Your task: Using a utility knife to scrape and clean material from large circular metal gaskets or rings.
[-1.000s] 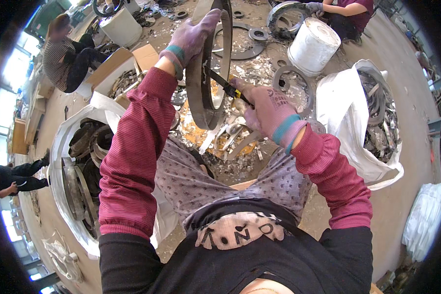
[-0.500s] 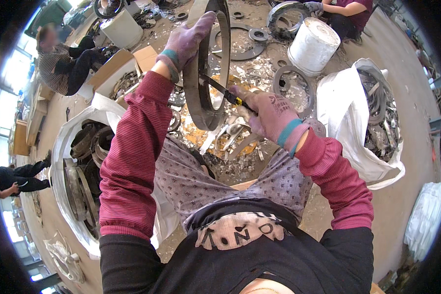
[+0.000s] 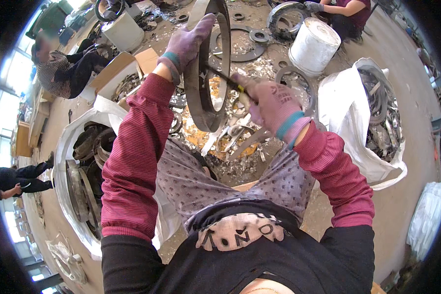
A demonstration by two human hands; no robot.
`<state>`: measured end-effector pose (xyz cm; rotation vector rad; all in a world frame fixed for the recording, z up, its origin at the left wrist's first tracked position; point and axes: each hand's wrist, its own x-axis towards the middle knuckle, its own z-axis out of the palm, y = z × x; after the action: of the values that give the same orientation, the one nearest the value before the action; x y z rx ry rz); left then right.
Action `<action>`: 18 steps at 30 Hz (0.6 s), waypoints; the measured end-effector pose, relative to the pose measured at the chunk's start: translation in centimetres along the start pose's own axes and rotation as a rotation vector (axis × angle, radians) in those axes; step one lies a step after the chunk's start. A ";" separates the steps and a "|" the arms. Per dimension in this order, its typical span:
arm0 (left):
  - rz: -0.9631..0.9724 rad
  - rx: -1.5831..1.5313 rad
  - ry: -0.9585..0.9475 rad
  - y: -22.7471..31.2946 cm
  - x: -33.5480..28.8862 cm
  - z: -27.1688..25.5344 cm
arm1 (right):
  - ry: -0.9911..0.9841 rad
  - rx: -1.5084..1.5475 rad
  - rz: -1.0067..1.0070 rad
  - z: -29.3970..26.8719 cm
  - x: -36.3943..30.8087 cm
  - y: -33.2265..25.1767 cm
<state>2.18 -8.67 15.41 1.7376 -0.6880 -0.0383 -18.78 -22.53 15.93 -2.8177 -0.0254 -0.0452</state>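
Note:
My left hand point(image 3: 188, 45), in a purple glove, grips the upper left rim of a wide grey ring point(image 3: 197, 98) and holds it up on edge. In my gloved right hand point(image 3: 274, 104) is a utility knife point(image 3: 241, 89) with a black and yellow handle; motion smears it somewhat. Its dark blade end reaches left into the ring's opening, close to the inner wall. Whether the blade touches the wall I cannot tell. Below the ring, shavings and strips point(image 3: 230, 139) lie between my knees.
A white sack point(image 3: 63, 147) of grey rings stands left, another white sack point(image 3: 340, 98) of strips right. Ahead are a white drum point(image 3: 314, 46), flat rings point(image 3: 299, 81) and a cardboard box point(image 3: 113, 73). Other people point(image 3: 59, 68) sit at the far left and far right.
My right hand has shifted slightly right, and the knife's yellow part has moved with it. The ring and my left hand stay nearly in place.

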 end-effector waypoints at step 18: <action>0.182 0.255 -0.144 -2.0 -0.5 -1.3 | -0.110 -0.083 0.025 0.2 0.1 0.3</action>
<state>3.16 -7.03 13.82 1.9204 -0.9899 0.0530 -18.64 -22.74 15.67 -2.8998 -0.0137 0.1177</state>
